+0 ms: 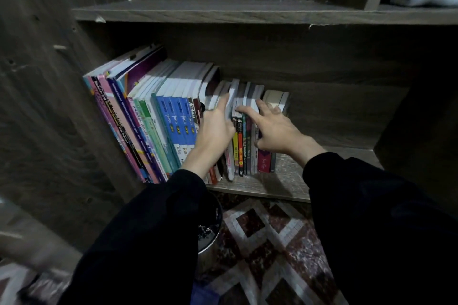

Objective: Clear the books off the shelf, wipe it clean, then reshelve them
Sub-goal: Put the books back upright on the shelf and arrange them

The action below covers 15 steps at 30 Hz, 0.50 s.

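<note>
In a dark wood-grain bookcase's low shelf (285, 181), the left hand (215, 131) and right hand (275, 129), fingers spread and gripping nothing, flank the small paperback books (244, 136) at the row's right end, seemingly to gather them.

- Books (173, 119): a row of colourful paperbacks standing spine-out, filling the left part of the shelf, the tall leftmost ones leaning left, the small ones at the right upright.
- Shelf (287, 181): dark wood-grain board, bare at its right end.
</note>
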{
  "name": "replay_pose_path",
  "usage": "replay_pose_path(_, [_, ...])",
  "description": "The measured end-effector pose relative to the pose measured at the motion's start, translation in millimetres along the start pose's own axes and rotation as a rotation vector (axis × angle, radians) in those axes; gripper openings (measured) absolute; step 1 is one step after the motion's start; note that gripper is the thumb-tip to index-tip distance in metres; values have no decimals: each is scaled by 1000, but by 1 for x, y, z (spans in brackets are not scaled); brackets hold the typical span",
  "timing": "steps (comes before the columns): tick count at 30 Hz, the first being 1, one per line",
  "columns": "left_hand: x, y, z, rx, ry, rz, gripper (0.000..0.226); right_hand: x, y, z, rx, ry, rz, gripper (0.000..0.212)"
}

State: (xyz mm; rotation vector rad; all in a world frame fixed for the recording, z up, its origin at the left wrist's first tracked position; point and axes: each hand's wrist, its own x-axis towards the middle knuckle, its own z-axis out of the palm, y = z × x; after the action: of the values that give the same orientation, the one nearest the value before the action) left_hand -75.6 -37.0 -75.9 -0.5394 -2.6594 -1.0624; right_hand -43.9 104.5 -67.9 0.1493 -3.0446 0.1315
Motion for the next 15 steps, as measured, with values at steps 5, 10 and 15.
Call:
replay_pose_path(5, [-7, -16, 10, 37, -93, -73, 65, -1, -1, -2, 13, -14, 4, 84])
replay_pose_path(10, [-63, -5, 23, -254, -19, -207, 67, 4, -2, 2, 1, -1, 12, 89])
replay_pose_path(15, [-85, -5, 59, -401, -272, -465, 73, 5, -1, 3, 4, -8, 3, 89])
